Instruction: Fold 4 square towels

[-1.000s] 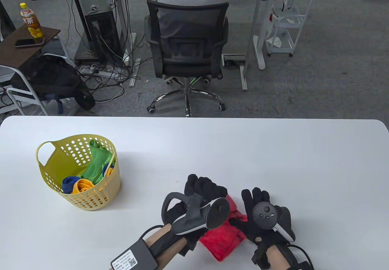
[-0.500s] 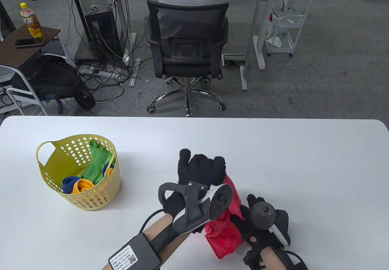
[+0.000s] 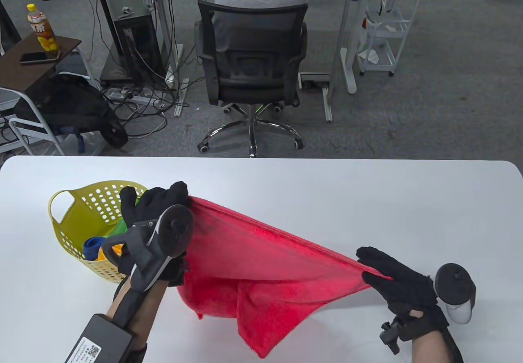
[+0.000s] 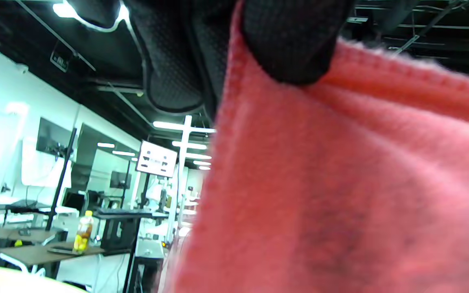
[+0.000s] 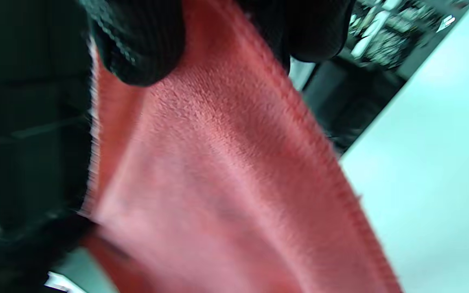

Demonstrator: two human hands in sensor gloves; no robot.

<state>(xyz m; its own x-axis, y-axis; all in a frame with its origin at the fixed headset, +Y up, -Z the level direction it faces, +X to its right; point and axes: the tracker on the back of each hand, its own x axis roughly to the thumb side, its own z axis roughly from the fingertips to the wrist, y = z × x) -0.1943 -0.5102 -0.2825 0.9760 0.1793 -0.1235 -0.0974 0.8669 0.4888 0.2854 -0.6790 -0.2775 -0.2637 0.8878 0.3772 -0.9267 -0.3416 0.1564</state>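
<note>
A red towel [image 3: 265,273] hangs stretched in the air between my two hands, its lower part drooping toward the table. My left hand [image 3: 179,199] pinches one corner, raised in front of the yellow basket [image 3: 69,216]. My right hand [image 3: 374,267] pinches the opposite corner at the lower right. The left wrist view shows the red towel [image 4: 340,183] under a gloved fingertip [image 4: 295,44]. The right wrist view shows the towel's hemmed edge [image 5: 226,171] pinched between my fingertips [image 5: 141,44]. More towels, green, blue and orange, lie in the basket.
The white table [image 3: 327,199] stretches wide to the right and back. Beyond its far edge stands a black office chair [image 3: 251,64] with a seated person, desks and cables.
The towel was bunched on the table under both hands. My left hand lifted a corner up and left, my right hand pulled the other corner right, and the towel opened out in the air.
</note>
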